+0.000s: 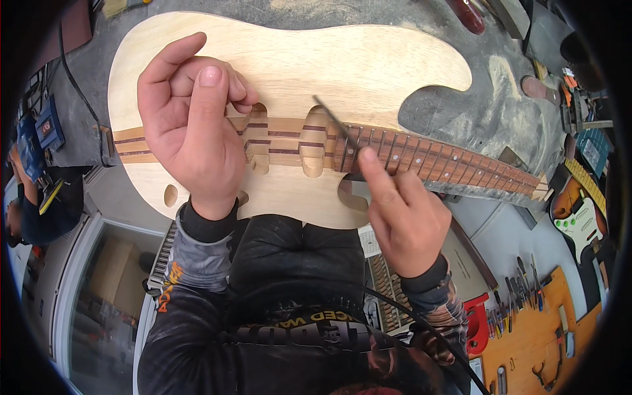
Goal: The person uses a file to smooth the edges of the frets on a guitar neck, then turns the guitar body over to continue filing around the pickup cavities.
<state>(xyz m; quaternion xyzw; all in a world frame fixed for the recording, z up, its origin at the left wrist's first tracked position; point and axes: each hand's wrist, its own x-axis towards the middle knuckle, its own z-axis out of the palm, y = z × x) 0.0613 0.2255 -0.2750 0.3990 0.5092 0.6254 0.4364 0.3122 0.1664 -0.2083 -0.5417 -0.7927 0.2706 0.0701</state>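
A pale wooden electric guitar body point(342, 59) lies flat on the bench, with striped laminated wood through its middle and two routed pickup cavities. Its dark fretted fingerboard point(434, 153) runs off to the right. In my right hand point(409, 220) is a slim dark file point(336, 120), my index finger stretched along it. The file's far end points up and left, over the body beside the upper cavity; whether it touches the wood I cannot tell. My left hand point(197, 125) hovers above the body's left half, fingers loosely curled, index raised, nothing visible in it.
Wood dust covers the grey bench point(507, 125). A red-handled tool point(466, 14) lies at the far edge. On the right are another guitar point(579, 217) and an orange tool board point(540, 336). Another person point(46, 204) is at the left edge.
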